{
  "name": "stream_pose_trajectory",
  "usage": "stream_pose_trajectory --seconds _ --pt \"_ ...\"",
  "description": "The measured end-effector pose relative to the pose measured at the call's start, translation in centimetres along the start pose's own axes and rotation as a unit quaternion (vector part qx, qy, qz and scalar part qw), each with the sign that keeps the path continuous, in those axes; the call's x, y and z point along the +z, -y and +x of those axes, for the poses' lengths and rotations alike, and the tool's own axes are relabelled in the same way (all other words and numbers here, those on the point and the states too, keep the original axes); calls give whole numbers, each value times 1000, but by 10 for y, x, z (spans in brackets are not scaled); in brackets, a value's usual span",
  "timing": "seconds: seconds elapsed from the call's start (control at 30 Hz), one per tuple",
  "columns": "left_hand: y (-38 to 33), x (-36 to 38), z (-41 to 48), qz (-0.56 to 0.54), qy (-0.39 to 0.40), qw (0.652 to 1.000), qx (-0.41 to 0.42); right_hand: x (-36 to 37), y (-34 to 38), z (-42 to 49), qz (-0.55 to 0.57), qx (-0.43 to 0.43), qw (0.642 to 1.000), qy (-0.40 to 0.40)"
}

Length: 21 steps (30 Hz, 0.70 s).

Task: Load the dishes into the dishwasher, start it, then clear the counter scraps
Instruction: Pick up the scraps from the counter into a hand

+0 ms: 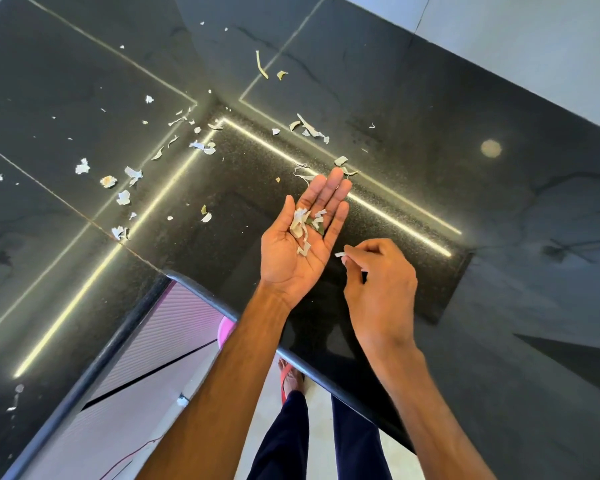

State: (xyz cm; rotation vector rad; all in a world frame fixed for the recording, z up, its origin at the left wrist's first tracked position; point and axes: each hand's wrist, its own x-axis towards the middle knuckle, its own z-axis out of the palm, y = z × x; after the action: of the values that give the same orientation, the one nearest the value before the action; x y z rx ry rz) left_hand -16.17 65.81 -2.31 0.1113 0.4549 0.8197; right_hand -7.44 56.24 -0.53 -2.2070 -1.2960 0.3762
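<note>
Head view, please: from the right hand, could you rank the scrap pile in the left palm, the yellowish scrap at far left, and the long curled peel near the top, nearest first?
From the right hand:
1. Scrap pile in the open left hand, just beside it.
2. Yellowish scrap, far left on the counter.
3. Long curled peel, near the top.

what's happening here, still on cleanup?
Yes, scrap clearing. The left hand is held palm up over the black counter, cupping a small pile of peels. The right hand pinches one more scrap beside it. Many scraps are scattered across the counter, mostly on the left side.
</note>
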Motion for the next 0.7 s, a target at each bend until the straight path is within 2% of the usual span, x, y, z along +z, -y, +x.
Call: stream_pose_trajectory --seconds 0.2,0.33,0.4,0.53,0.7 --pt "0 0 -1 13 6 1000 1 -7 4 14 -23 -14 998 56" --pt "0 1 -1 18 1 1000 4 -11 8 18 -14 5 998 62" --pt "0 0 -1 20 3 1000 6 -15 6 20 27 36 997 59" --pt "1 -1 0 21 8 1000 11 -29 9 28 184 118 975 42" --pt "2 -1 1 28 7 999 18 -44 31 32 276 93 956 41"
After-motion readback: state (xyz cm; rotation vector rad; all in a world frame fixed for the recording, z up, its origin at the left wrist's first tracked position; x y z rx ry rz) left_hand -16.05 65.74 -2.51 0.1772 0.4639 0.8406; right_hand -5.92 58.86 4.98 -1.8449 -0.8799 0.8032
